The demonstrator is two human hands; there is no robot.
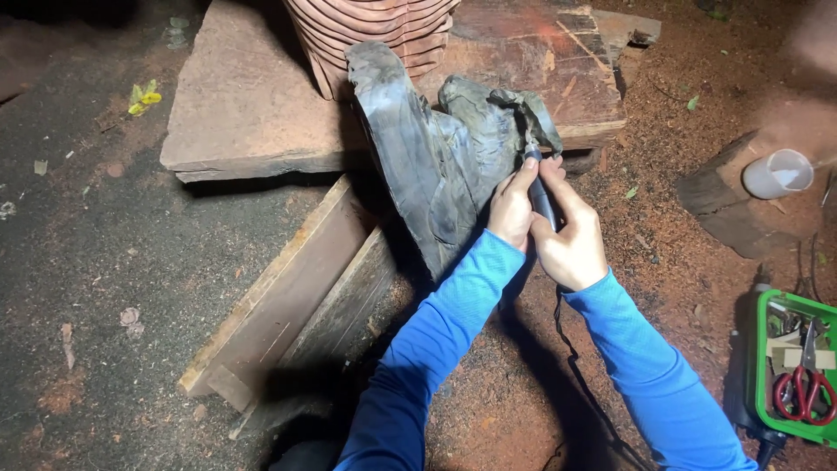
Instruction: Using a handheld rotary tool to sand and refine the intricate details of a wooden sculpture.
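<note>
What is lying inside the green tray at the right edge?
In the green tray, red-handled scissors lie on top, with pale strips and some metal pieces around them. Whatever sits beneath the scissors is covered, and the tray's far side is cut off by the frame.

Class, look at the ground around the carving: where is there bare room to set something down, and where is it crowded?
Free: the dark ground left of the planks, and the sawdust between the right hand and the green tray. Crowded: around the carving, where both hands grip the cabled tool, left hand beside it.
</note>
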